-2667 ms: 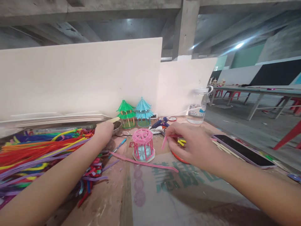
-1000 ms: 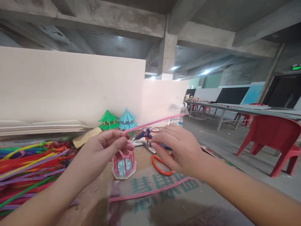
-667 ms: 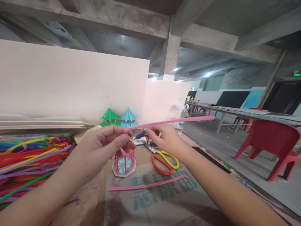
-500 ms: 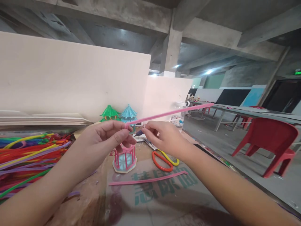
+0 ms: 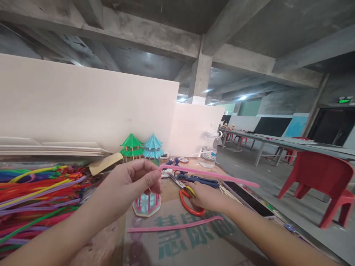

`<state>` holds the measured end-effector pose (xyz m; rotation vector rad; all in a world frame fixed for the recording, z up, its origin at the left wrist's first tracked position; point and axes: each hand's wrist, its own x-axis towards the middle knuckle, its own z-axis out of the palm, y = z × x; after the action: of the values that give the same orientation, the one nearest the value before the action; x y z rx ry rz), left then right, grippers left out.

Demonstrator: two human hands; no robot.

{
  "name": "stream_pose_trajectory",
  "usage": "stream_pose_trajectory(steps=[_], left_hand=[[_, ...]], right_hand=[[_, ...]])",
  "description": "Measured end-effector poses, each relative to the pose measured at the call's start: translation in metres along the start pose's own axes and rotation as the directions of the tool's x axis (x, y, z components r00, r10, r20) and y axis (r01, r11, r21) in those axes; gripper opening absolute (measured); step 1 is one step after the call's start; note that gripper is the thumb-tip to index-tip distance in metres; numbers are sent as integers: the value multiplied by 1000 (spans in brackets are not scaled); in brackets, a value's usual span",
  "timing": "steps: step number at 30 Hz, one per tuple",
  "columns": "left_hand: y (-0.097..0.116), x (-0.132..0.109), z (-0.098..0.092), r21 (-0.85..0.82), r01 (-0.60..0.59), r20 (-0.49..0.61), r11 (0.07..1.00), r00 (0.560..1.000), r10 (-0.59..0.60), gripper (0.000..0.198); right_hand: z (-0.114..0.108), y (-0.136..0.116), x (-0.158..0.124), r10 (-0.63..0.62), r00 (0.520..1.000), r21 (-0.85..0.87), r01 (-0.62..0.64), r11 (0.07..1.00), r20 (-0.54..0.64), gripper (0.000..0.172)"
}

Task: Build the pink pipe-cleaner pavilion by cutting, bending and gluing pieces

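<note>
This looks like a craft workshop in a large, raw concrete hall, with bare beams (image 5: pixel 138 35) and a rough pillar (image 5: pixel 201 75). A heap of coloured fuzzy strips (image 5: pixel 41 207), scissors (image 5: pixel 181 185), a glue gun (image 5: pixel 174 162) and green (image 5: pixel 131 145) and blue (image 5: pixel 153 146) model pavilions share the tabletop (image 5: pixel 171 193), backed by white boards (image 5: pixel 88 107). Beyond stand a long table (image 5: pixel 257 133), red plastic chairs (image 5: pixel 321 177) and a lit green sign (image 5: pixel 344 100) above a dark door (image 5: pixel 330 127).
</note>
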<state>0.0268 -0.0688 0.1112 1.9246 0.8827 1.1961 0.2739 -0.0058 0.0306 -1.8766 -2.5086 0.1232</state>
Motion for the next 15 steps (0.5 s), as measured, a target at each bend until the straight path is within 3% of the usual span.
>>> stream_pose_trajectory(steps=[5, 11, 15], left_hand=[[4, 7, -8, -2, 7, -81, 1000, 997, -7, 29], [8, 7, -23, -55, -5, -179, 998, 984, -5, 28], [12, 5, -28, -99, -63, -256, 993, 966, 35, 24]], right_hand=[[-3, 4, -3, -27, 1000, 74, 27, 997, -8, 72], [-18, 16, -5, -83, 976, 218, 127, 968, -201, 57], [-27, 12, -13, -102, 915, 309, 234, 922, -389, 35]])
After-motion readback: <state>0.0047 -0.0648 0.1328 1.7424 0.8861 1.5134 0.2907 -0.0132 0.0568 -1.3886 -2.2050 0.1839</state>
